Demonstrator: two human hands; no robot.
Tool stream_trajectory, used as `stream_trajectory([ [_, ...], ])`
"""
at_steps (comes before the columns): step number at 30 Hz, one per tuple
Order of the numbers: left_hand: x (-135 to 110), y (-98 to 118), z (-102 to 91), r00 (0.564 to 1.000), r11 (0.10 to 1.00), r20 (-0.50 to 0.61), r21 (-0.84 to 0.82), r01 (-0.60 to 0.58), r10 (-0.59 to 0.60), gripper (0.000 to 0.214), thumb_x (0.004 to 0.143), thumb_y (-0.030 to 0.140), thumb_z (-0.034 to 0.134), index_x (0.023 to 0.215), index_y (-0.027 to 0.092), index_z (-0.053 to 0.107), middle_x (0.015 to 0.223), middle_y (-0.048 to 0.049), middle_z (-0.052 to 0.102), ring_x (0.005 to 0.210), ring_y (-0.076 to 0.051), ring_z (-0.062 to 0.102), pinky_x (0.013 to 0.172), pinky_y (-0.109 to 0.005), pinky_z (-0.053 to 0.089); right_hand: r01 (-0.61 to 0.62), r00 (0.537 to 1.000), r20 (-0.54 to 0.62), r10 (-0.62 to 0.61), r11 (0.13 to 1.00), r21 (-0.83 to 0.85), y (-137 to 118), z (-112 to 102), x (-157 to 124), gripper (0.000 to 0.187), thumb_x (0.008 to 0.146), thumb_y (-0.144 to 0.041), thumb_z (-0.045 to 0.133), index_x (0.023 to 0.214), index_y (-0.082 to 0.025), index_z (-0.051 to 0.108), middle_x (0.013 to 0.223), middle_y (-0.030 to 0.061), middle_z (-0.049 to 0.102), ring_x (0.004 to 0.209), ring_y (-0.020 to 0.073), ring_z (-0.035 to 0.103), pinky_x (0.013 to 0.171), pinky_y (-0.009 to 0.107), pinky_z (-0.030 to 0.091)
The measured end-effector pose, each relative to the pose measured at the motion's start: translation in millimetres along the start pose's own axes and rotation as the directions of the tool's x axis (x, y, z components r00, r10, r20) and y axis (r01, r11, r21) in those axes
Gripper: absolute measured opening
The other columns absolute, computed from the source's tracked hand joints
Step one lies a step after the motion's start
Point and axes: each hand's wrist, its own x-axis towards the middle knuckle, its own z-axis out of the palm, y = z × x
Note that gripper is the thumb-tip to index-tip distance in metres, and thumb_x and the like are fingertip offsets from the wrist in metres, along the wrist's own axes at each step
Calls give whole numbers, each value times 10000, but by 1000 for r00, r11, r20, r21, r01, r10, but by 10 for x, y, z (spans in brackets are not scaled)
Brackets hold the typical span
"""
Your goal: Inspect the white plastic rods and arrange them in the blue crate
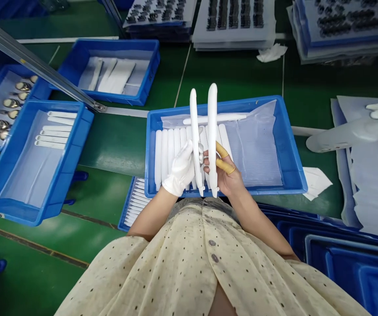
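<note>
My left hand (179,171), in a white glove, is closed on a long, slightly curved white plastic piece (194,123) held upright. A second, similar white plastic strip (212,114) stands parallel to it, a little apart, with my right hand (228,177) wrapped around its lower half. Yellow finger cots cover some of my right fingers. Both pieces have rounded tops and a small tab at the bottom. Beneath my hands is a blue tray (292,162). A row of similar white pieces (164,153) lines its left half, and another piece (235,117) lies crosswise behind them.
Blue trays with white pieces stand at left (80,131) and far left-back (147,74). A metal post (53,77) slants across the left. Stacked sheets with dark parts (235,37) sit at the back. A translucent white object (336,136) and more white pieces lie at right.
</note>
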Motion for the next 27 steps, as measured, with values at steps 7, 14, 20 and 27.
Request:
stream_trajectory([
  [7, -5, 18, 57, 994, 976, 16, 185, -111, 110, 332, 767, 355, 904, 910, 168, 671, 675, 40, 538, 533, -70, 501, 524, -209, 461, 296, 955, 116, -274, 847, -442, 165, -153, -42, 503, 896, -440, 747, 1385, -347, 676, 1252, 53, 679, 1043, 205, 661, 916, 401, 581],
  [14, 84, 157, -8, 965, 942, 259, 329, -59, -30, 429, 770, 581, 720, 780, 161, 633, 535, -29, 547, 402, -135, 446, 388, -281, 322, 554, 678, 265, -685, 240, -798, 196, -204, -117, 423, 988, -228, 600, 1383, -351, 688, 1161, 73, 581, 1070, 211, 623, 940, 415, 567],
  [20, 81, 139, 8, 961, 932, 268, 360, -35, -67, 495, 794, 584, 687, 969, 121, 711, 538, -38, 543, 422, -163, 463, 399, -300, 353, 531, 686, 264, -678, 218, -819, 182, -179, -169, 386, 992, -266, 614, 1362, -352, 676, 1175, 89, 564, 1109, 249, 622, 990, 474, 567],
  [27, 93, 127, 3, 999, 987, -33, 162, 0, 6, 439, 936, 451, 741, 1262, 160, 693, 738, 13, 612, 475, -55, 426, 441, -187, 359, 326, 906, 58, -420, 601, -730, -129, -767, 86, 658, 1029, -464, 568, 1623, -287, 346, 1224, 110, 680, 996, 222, 701, 881, 429, 636],
])
